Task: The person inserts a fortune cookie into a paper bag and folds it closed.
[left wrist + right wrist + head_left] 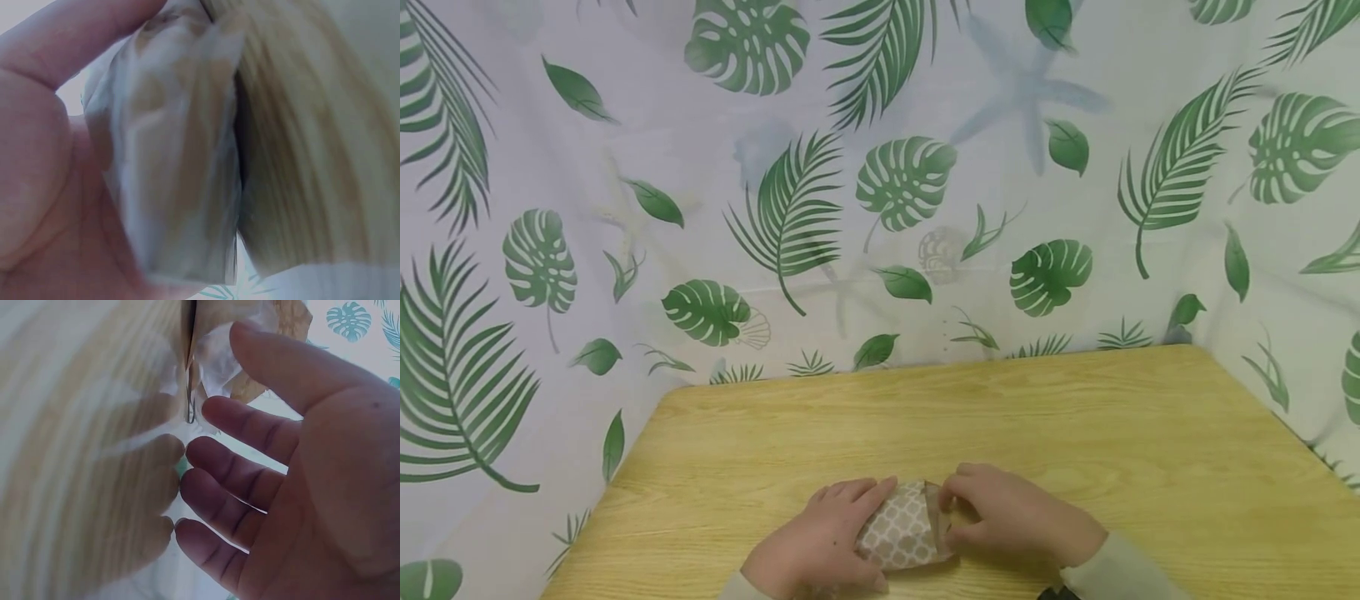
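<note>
A small package wrapped in tan paper with a white lattice pattern [898,533] lies on the wooden table. Around its left end my left hand [827,533] holds it, fingers at the far side and thumb at the near side. At the right end, a plain brown paper flap [936,517] stands out, and my right hand [1007,512] touches it with thumb and index finger spread apart. In the right wrist view, the thumb [262,356] overlaps crinkled paper, while the other fingertips [203,487] rest at the tabletop. What the paper wraps is hidden.
The light wooden table [925,417] reflects the fingers in the right wrist view. A white cloth with green leaves [902,183] hangs behind the table and along both sides. Part of a dark object [1056,593] shows by the right sleeve.
</note>
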The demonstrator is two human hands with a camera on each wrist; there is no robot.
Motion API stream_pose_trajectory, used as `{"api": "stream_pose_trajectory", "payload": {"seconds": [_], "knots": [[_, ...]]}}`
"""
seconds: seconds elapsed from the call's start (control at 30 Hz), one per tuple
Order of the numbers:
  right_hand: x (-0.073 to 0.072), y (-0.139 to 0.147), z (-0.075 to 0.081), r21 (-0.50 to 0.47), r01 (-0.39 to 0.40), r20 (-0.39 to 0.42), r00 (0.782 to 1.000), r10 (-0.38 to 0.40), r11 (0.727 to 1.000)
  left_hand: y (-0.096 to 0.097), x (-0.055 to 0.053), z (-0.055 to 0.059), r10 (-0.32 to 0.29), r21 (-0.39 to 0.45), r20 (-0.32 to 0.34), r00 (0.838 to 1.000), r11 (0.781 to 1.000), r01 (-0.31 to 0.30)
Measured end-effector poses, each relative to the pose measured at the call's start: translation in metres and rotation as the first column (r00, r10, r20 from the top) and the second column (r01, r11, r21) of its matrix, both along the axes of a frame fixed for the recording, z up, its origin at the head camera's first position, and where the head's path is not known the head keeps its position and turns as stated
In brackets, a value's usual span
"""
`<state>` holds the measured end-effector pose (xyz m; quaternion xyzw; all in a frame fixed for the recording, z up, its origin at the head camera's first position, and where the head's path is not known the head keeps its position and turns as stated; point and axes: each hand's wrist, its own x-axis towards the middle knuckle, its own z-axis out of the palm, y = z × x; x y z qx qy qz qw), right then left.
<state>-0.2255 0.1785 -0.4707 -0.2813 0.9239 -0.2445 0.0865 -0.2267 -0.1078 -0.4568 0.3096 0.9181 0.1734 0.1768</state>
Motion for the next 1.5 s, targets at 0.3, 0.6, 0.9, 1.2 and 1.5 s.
{"api": "stream_pose_trajectory", "payload": {"seconds": [0.3,0.6,0.9,1.2,1.5], "knots": [[-0.004,0.013,0.001,-0.023,0.040,0.007,0.999,-0.039,0.999,0.000,-0.001,-0.002,0.028,0.037,-0.010,1.000,0.999,-0.028],[-0.008,0.027,0.009,-0.074,0.072,0.060,0.996,-0.068,0.995,0.002,-0.005,0.000,0.072,0.100,-0.020,0.997,0.993,-0.070],[-0.005,0.023,0.014,-0.170,-0.002,0.134,0.991,0.025,0.985,0.005,-0.003,0.000,0.115,0.164,-0.130,0.985,0.982,-0.093],[0.009,0.003,0.024,-0.293,-0.013,0.173,0.983,0.066,0.956,0.013,0.002,0.005,0.223,0.287,-0.199,0.954,0.944,-0.160],[0.023,-0.022,0.033,-0.457,0.085,0.117,0.992,-0.034,0.886,0.019,0.008,0.010,0.304,0.306,-0.316,0.899,0.929,-0.207]]}}
